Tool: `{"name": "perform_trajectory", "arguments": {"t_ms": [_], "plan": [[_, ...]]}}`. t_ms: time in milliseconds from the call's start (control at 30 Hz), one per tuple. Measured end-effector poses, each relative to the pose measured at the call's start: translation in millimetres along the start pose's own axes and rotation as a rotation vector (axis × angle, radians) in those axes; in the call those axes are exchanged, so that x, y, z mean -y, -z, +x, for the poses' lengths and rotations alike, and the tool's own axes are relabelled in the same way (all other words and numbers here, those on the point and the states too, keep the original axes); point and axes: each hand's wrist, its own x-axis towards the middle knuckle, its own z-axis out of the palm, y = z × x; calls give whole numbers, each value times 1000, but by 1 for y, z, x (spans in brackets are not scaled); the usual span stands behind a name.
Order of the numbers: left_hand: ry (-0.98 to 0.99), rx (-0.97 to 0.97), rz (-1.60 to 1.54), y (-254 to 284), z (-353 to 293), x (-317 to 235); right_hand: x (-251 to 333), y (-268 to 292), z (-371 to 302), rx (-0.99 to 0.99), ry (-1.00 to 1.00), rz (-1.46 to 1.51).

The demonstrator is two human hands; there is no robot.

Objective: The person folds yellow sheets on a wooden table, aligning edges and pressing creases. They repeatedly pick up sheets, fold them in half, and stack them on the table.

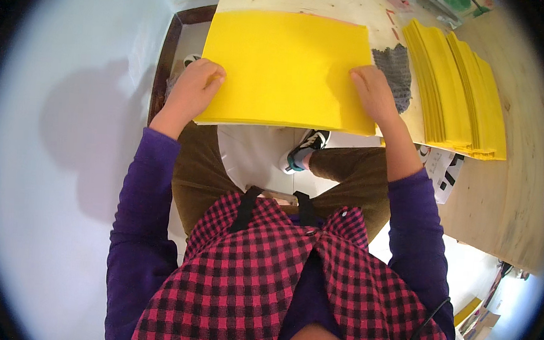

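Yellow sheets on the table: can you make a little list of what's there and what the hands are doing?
left hand: presses on the left edge of the big yellow sheet
right hand: lies flat on the sheet's right side
beside the sheet: grey mesh piece
further right: stack of yellow sheets
underneath: wooden table

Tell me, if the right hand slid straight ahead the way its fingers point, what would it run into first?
Nothing soon, it seems. The right hand lies flat on the big yellow sheet, fingers pointing up it, so it would cross bare sheet to its far edge. The grey mesh piece lies just to its right, probably missed.
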Motion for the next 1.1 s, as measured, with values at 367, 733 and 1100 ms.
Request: {"name": "perform_trajectory", "arguments": {"t_ms": [367,733,1100], "plan": [[1,14,102,0,33,24,-16,3,44,-55,-180,-21],[-26,48,165,-7,56,29,-18,-7,40,-35,-216,-66],[-175,132,93,-18,116,24,1,-21,65,-23,-89,71]]}}
